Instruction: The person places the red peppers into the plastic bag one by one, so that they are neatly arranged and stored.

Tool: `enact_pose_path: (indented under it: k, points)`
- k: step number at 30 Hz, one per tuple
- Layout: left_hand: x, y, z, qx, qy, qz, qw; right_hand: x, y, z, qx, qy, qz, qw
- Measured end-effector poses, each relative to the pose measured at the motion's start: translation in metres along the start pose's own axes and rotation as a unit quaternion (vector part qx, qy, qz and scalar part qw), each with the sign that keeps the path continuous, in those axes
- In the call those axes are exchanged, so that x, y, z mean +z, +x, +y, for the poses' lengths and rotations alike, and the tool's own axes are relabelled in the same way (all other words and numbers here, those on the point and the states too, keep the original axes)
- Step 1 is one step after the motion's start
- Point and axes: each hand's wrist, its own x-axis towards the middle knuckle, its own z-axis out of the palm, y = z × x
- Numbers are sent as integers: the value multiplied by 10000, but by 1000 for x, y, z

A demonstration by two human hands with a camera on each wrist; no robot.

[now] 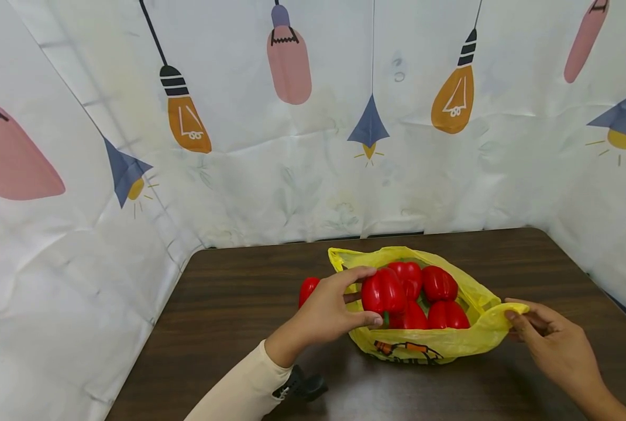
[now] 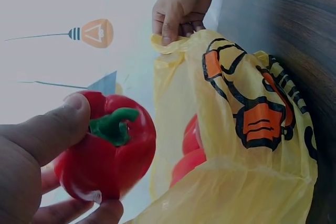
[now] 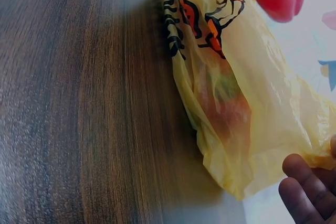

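A red bell pepper [image 1: 382, 290] with a green stem is held between the thumb and fingers of my left hand [image 1: 327, 309], over the left side of a yellow plastic bag [image 1: 423, 345]. Inside the open bag lie several more red bell peppers [image 1: 440, 284]. My right hand [image 1: 557, 345] pinches the bag's right edge between thumb and fingers. In the left wrist view the held bell pepper [image 2: 113, 148] is apart from the bag, its stem facing the camera. The right wrist view has the bag [image 3: 262, 87] with peppers showing dimly through the plastic.
Another red pepper [image 1: 308, 290] lies on the table left of the bag, partly hidden by my left hand. A dark strap-like object [image 1: 308, 386] shows beside the left sleeve. The brown wooden table [image 1: 229, 292] meets a white printed sheet [image 1: 292, 193] behind it.
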Motion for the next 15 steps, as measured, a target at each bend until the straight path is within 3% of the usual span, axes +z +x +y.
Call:
enact_pose_path:
  k: [9,15]
  points:
    - [5,3,-4,-91,564,-42,9984,1,0,2,-51,27,22,10000]
    - [4,3,-5,0,1146,-88,9934,1,0,2,-103,-44,34,9999]
